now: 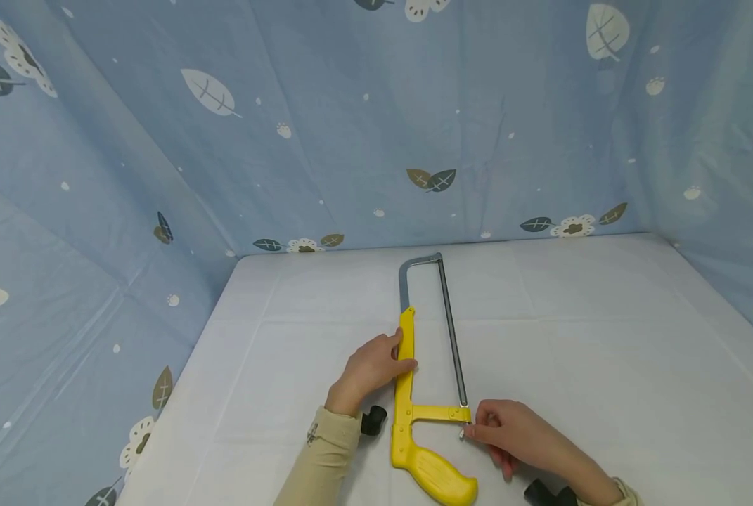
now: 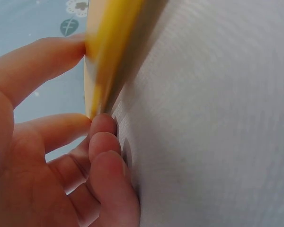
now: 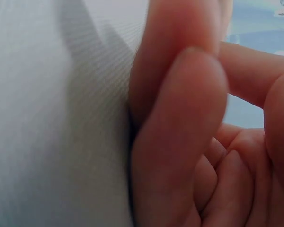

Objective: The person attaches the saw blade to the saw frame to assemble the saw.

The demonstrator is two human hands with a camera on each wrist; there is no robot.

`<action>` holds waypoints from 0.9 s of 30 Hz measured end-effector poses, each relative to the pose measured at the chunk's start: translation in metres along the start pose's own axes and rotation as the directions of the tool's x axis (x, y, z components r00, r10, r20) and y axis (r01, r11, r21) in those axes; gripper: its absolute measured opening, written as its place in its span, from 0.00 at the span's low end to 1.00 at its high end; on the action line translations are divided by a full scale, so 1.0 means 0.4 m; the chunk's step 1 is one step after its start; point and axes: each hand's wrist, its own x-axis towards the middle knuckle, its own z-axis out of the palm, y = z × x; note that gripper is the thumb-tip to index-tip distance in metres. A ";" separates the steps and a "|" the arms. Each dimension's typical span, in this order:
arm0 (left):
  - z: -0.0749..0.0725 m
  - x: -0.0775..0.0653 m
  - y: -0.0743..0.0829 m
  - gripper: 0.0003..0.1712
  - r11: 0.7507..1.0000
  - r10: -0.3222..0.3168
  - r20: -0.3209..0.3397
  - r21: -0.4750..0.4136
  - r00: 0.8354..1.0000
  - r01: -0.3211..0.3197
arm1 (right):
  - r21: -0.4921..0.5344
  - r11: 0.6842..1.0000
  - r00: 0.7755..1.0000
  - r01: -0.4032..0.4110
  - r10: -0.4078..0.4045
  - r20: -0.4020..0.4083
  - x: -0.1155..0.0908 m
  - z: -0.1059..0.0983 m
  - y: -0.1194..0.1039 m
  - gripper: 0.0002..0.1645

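Note:
A hacksaw (image 1: 403, 393) with a yellow handle and frame lies flat on the white-covered table. Its grey metal bow (image 1: 404, 281) points away from me, and the dark blade (image 1: 452, 330) runs along the right side. My left hand (image 1: 371, 367) pinches the yellow frame between thumb and fingers; the left wrist view shows this yellow edge (image 2: 114, 52) up close. At the near end of the blade, my right hand (image 1: 522, 432) pinches the small metal wing nut (image 1: 461, 436), mostly covered by the fingertips. In the right wrist view the curled fingers (image 3: 180, 137) hide it.
The white tablecloth (image 1: 604, 337) spreads around the saw on all sides. Blue curtains (image 1: 351, 140) with leaf and flower prints hang behind the table and at both sides. Black wrist devices (image 1: 373, 420) sit at both of my wrists.

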 end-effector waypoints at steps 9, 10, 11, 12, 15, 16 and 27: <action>-0.002 -0.005 0.001 0.42 1.000 0.012 0.004 -0.007 1.000 -0.012 | 0.012 1.000 1.000 0.014 -0.014 0.025 0.000 -0.001 0.003 0.20; -0.002 -0.006 0.002 0.42 1.000 0.012 0.003 -0.006 1.000 -0.012 | 0.015 1.000 0.999 0.018 -0.018 0.028 0.000 -0.001 0.003 0.20; -0.003 -0.006 0.002 0.42 1.000 0.012 0.002 -0.008 1.000 -0.012 | 0.016 1.000 0.999 0.022 -0.023 0.030 0.000 -0.002 0.003 0.20; -0.003 -0.006 0.002 0.42 1.000 0.011 0.002 -0.008 1.000 -0.011 | 0.016 1.000 0.999 0.025 -0.026 0.031 0.000 -0.002 0.004 0.20; -0.004 -0.006 0.003 0.42 1.000 0.009 0.000 -0.004 1.000 -0.009 | 0.014 0.999 0.999 0.031 -0.032 0.033 0.001 -0.002 0.004 0.21; -0.004 -0.006 0.003 0.42 1.000 0.009 0.000 -0.003 1.000 -0.009 | 0.014 0.999 0.999 0.031 -0.031 0.034 0.002 -0.002 0.005 0.21; -0.004 -0.004 0.003 0.42 1.000 0.009 -0.001 -0.003 1.000 -0.009 | 0.016 1.000 0.999 0.008 -0.008 0.033 0.003 0.003 0.000 0.22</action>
